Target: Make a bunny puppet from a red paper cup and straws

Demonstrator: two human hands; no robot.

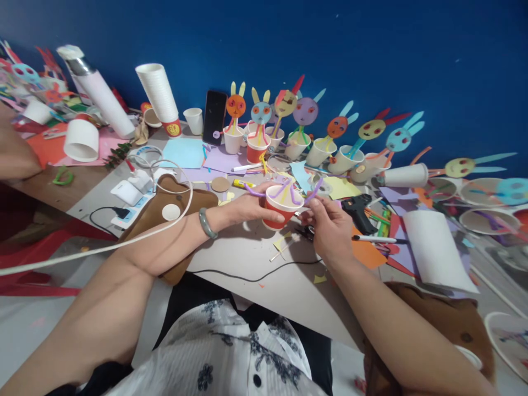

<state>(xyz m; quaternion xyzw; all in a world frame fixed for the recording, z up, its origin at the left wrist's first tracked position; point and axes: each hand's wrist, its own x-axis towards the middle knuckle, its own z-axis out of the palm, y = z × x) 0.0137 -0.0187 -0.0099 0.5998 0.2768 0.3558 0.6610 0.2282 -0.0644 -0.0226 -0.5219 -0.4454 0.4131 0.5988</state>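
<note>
My left hand [243,209] is wrapped round a red and white paper cup [274,216] just above the table. Purple pipe cleaners [285,190] stand in the cup, and some arms stick out over its rim on both sides. My right hand [333,226], at the cup's right side, pinches the purple pipe cleaner arm [317,190] that points up and right. Behind the cup is a row of finished-looking paper rabbits in cups, among them one with an orange head [236,105]. A black glue gun [361,213] lies right of my right hand.
At the back left stand a leaning stack of paper cups [159,93], a white flask [103,99] and a phone [215,116]. A power strip [132,210] with chargers and a white cable [181,220] lie on the left. A black cord [251,279] crosses in front. Another person's arm [16,143] shows far left.
</note>
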